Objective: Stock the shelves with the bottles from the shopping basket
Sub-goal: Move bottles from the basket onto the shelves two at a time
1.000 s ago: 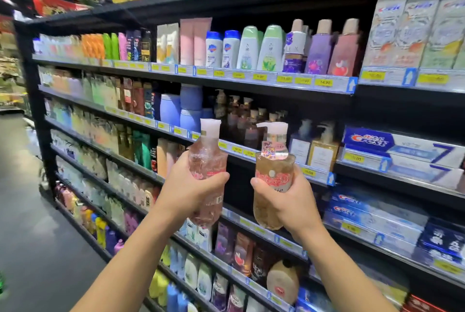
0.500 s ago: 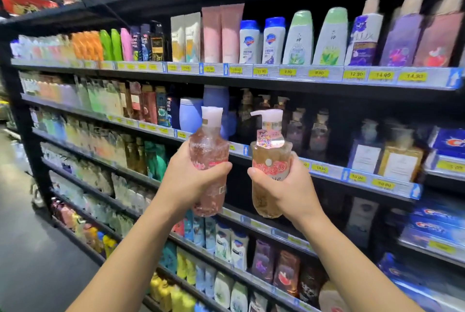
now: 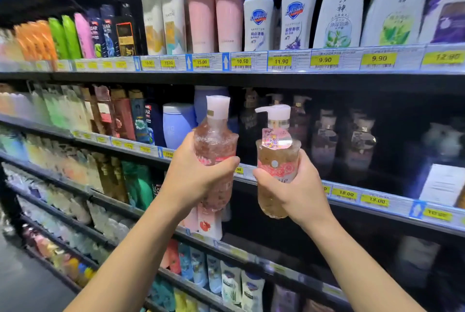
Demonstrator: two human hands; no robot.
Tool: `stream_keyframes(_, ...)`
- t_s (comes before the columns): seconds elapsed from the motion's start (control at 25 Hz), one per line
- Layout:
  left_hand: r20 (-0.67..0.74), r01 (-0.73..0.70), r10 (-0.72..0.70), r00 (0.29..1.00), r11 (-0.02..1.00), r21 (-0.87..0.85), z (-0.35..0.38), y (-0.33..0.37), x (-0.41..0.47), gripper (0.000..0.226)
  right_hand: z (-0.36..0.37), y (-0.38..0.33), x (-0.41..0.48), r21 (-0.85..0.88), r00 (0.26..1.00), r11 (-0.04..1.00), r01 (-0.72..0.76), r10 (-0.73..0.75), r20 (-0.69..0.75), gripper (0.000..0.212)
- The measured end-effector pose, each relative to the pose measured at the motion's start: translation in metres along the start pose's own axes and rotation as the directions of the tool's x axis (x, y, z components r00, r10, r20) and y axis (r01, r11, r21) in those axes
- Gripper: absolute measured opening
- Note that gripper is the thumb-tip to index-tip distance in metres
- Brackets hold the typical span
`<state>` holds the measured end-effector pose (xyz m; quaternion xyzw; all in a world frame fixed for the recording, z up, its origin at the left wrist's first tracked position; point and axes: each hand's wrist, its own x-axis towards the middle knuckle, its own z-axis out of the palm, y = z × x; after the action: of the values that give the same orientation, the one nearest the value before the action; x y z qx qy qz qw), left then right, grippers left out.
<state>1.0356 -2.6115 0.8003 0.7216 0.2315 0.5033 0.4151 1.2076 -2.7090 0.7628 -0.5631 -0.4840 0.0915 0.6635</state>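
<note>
Pink bottle (image 3: 216, 145) gripped upright in the left hand (image 3: 198, 182), amber pump bottle (image 3: 276, 158) likewise in the right hand (image 3: 300, 192), both held level with the shelf (image 3: 372, 201), presumably for placing.

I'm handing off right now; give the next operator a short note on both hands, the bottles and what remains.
Left hand grips the pink bottle around its middle, upright, in front of the second shelf.
Right hand grips the peach pump bottle likewise, beside it, apart.
Done: both bottles raised level with the dark pump bottles shelved there.
Left: neither is shelved yet; set both down. Basket out of view.
</note>
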Motion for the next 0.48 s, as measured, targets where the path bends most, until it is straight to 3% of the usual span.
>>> stream_keyframes(0.2,0.078,-0.083,0.080,0.994,0.996,0.039,0.015,-0.018,0.045,0.057,-0.001,0.016,0.030,-0.022,0.994,1.000,0.013,-0.016,-0.109,0.053)
stream_keyframes(0.32,0.162,-0.160,0.160,0.974,0.987,-0.008,0.026,-0.027,0.064,0.056,-0.002,0.020,0.042,-0.032,0.982,0.999,0.030,-0.035,-0.187,0.050)
stream_keyframes(0.48,0.286,-0.200,0.217,0.933,0.976,-0.088,0.029,-0.044,0.094,0.071,-0.003,0.019,0.045,-0.096,0.950,0.994,0.045,-0.072,-0.303,0.052)
